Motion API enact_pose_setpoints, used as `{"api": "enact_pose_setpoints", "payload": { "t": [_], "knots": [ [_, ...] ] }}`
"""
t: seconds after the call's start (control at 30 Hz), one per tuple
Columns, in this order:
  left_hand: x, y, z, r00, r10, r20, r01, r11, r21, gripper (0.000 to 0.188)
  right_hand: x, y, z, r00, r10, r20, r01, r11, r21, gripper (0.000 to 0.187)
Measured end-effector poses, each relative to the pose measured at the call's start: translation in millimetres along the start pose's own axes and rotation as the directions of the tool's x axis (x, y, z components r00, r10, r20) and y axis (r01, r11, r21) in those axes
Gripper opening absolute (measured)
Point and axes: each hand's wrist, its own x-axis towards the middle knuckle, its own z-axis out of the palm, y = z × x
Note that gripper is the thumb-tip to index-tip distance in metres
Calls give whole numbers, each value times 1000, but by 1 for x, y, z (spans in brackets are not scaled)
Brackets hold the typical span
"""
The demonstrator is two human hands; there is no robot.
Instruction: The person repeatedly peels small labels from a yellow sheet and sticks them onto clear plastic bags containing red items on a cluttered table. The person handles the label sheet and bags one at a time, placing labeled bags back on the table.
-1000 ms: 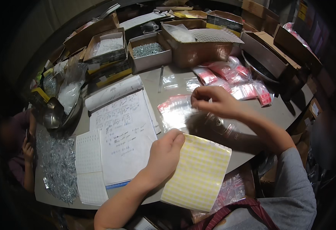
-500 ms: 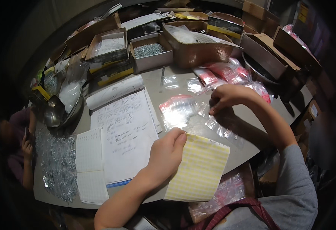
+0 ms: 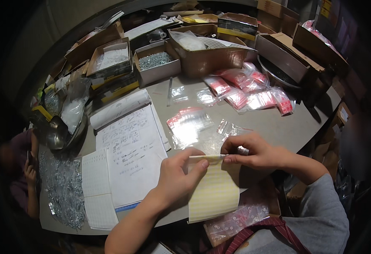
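My left hand (image 3: 178, 174) is closed on the upper left edge of a yellow-and-white sheet of labels (image 3: 214, 192), which hangs down over the table's near edge. With thumb and fingers pinched, my right hand (image 3: 258, 153) grips the sheet's upper right corner. Something small and shiny shows among the right fingers; I cannot make out what it is. Just beyond that hand lie small clear zip bags (image 3: 232, 128). A fanned stack of clear bags with red edges (image 3: 190, 122) lies beyond my left hand.
Handwritten papers (image 3: 130, 161) and a narrow notebook (image 3: 97, 190) lie left, beside many small bags of metal parts (image 3: 65, 190). Red-and-clear bag packs (image 3: 253, 91) lie at right. Boxes, including one of screws (image 3: 156, 59), line the back. Another person's hand (image 3: 30, 171) is at far left.
My right hand has come from the small bags toward me and pinched the label sheet's corner. The sheet's top edge is now bent back between both hands. The view has shifted slightly.
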Motion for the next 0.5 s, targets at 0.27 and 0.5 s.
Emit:
{"api": "enact_pose_setpoints", "payload": {
  "t": [0.27, 0.5],
  "knots": [
    [-2, 0, 1, 976, 207, -62, -195, 967, 163, 16, 13, -2, 5, 978, -207, -5, 191, 910, -369, 40],
    [2, -5, 2, 995, 21, -95, -17, 999, 51, 21, 16, -8, 15, 895, -447, -3, 316, 637, -703, 47]
  ]
}}
